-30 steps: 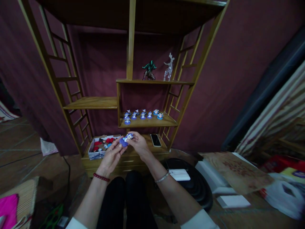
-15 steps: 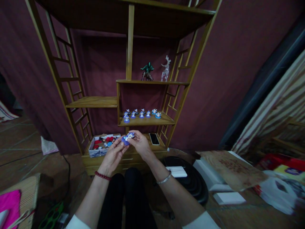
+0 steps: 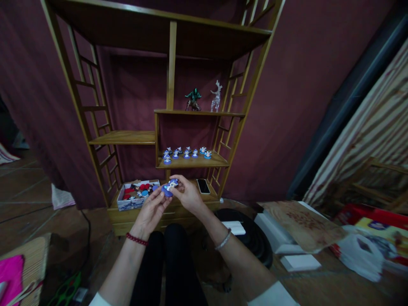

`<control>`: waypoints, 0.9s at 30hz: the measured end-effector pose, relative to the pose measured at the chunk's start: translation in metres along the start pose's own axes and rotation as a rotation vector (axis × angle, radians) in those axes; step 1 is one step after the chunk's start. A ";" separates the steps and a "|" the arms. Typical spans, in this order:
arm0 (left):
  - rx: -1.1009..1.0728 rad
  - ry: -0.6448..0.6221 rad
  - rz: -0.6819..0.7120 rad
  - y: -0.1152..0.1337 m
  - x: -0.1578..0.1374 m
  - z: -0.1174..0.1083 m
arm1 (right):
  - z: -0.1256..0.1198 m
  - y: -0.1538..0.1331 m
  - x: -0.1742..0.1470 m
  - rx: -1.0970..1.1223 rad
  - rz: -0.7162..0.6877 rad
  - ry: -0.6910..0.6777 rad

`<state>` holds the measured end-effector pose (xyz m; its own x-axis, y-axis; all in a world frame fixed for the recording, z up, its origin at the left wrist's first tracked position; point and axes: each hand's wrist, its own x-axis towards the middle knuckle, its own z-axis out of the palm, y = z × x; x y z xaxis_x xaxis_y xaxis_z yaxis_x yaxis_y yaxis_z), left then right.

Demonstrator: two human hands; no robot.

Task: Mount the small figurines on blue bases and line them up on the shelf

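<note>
Between my two hands is a small purple and white figurine (image 3: 171, 184) on a round purple base. My left hand (image 3: 152, 212) is closed on the base with thumb and fingers. The fingers of my right hand (image 3: 188, 196) pinch the figurine's upper part from the right. Behind them, several similar figurines (image 3: 186, 154) with purple or blue bases stand in rows on the low shelf (image 3: 200, 162). To the left, an open box (image 3: 132, 205) holds red, blue and black small pieces. A phone (image 3: 203, 186) lies right of my hands on the cabinet top.
The wooden shelf unit (image 3: 172, 68) fills the front. A green figure (image 3: 193, 100) and a clear deer (image 3: 216, 97) stand higher up. At the right are a black round stool (image 3: 258, 244), a white box (image 3: 300, 262) and a plastic bag (image 3: 360, 257). A straw mat (image 3: 35, 255) lies left.
The view has shifted slightly, so the shelf sits a little lower and further left. Both hands keep hold of the figurine in nearly the same pose.
</note>
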<state>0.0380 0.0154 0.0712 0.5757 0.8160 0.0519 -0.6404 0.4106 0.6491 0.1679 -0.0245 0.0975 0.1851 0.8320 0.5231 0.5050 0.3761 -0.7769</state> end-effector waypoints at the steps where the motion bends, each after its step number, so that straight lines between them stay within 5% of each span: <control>1: -0.014 0.003 0.000 -0.001 -0.002 0.000 | -0.001 -0.003 -0.001 -0.015 -0.013 -0.010; 13: -0.127 -0.073 -0.009 -0.007 -0.015 -0.009 | -0.003 -0.027 -0.006 -0.071 -0.053 -0.164; 27: -0.228 0.022 -0.089 -0.011 -0.017 -0.013 | -0.005 -0.022 0.005 -0.131 -0.162 -0.304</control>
<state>0.0281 0.0021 0.0531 0.6258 0.7798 -0.0160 -0.6871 0.5609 0.4618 0.1617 -0.0302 0.1188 -0.1556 0.8564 0.4923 0.6147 0.4741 -0.6304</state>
